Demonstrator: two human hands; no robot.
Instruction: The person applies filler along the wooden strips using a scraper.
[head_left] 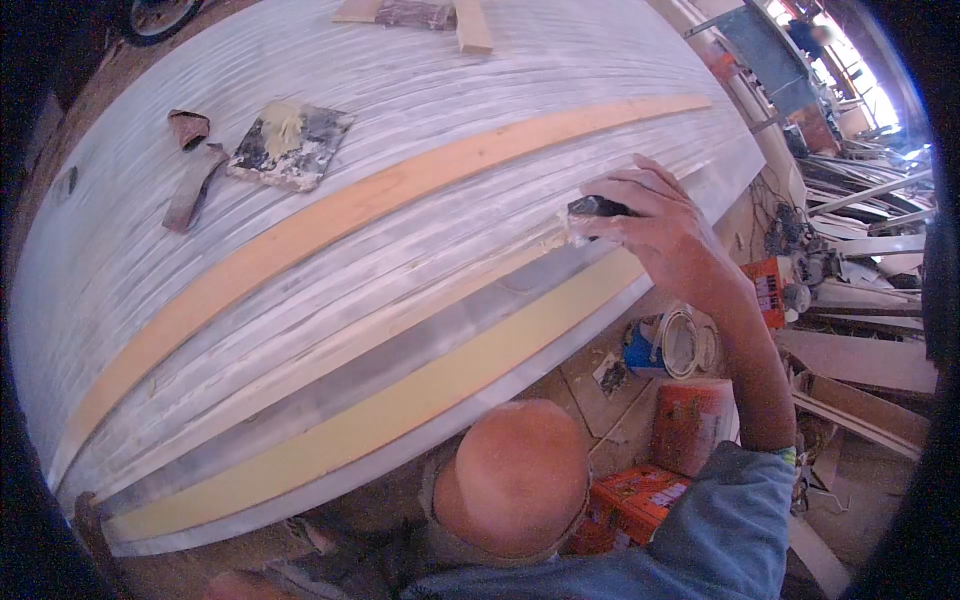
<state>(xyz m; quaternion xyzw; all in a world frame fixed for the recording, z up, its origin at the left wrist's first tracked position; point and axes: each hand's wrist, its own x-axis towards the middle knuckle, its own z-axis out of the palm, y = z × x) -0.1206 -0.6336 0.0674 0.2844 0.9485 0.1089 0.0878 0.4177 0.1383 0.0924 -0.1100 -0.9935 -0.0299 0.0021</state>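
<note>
My right hand (665, 215) reaches over the curved, pale ribbed surface (330, 230), fingers closed around a black-handled putty knife (598, 206). The knife's lower end meets a light strip (350, 355), where a smear of cream filler (535, 252) shows. The blade itself is mostly hidden by my fingers. Farther up lies a square dark board (292, 145) carrying a lump of cream filler (283, 128). Beside it are a worn flat scraper-like piece (195, 188) and a crumpled brown scrap (188, 128). My left hand cannot be made out.
A long orange-tan wooden strip (390, 200) curves across the surface. Below the edge stand a blue can (655, 345) and orange containers (640, 500). Stacked boards (860, 360) fill the right side. A rounded bare-skinned shape (522, 480) blocks the bottom middle. Far off is another person (805, 38).
</note>
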